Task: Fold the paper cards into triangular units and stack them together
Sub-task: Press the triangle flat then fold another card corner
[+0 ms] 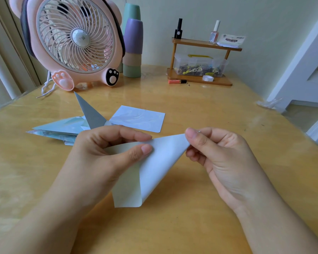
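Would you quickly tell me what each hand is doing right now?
Left hand: pinching the paper card.
Right hand: pinching the same card's corner.

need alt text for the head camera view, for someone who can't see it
Two hands bend a pale paper card above a wooden table: the left hand pinches its upper edge, the right hand a corner. Behind lie folded units, a flat card and a pink fan.

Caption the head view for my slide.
Both hands, left hand and right hand, pinch a pale blue card mid-fold above the table.
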`<state>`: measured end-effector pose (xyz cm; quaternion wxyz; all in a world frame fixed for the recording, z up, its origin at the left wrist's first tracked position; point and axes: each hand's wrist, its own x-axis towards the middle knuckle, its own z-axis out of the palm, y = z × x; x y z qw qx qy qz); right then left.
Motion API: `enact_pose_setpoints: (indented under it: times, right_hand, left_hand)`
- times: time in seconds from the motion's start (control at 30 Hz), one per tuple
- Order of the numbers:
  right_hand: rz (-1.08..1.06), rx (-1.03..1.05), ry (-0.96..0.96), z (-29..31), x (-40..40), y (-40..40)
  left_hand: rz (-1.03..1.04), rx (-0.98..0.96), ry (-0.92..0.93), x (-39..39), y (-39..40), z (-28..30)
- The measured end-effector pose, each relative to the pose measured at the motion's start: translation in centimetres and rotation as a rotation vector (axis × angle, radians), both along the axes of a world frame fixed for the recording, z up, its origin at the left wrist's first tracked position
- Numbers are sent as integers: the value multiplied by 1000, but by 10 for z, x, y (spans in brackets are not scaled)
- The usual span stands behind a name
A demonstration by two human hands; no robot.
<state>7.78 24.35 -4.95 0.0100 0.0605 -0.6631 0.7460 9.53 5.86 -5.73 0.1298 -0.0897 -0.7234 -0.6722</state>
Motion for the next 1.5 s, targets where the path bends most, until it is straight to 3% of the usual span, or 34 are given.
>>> enact_pose_setpoints:
  times: [0.3, 0.63, 1.23, 1.5]
  right_hand:
    - [63, -177, -121, 1, 1, 0]
    - [149, 98, -19, -3, 3, -2]
    - [97, 113, 5, -4, 2, -3]
    - [32, -5, 8, 0, 0, 3]
  left_hand:
    - [-7, 1, -26, -1, 2, 0]
    - [-4, 38, -33, -1, 1, -1]
    - [-81, 84, -60, 0, 0, 1]
    - [-76, 77, -59, 0, -1, 0]
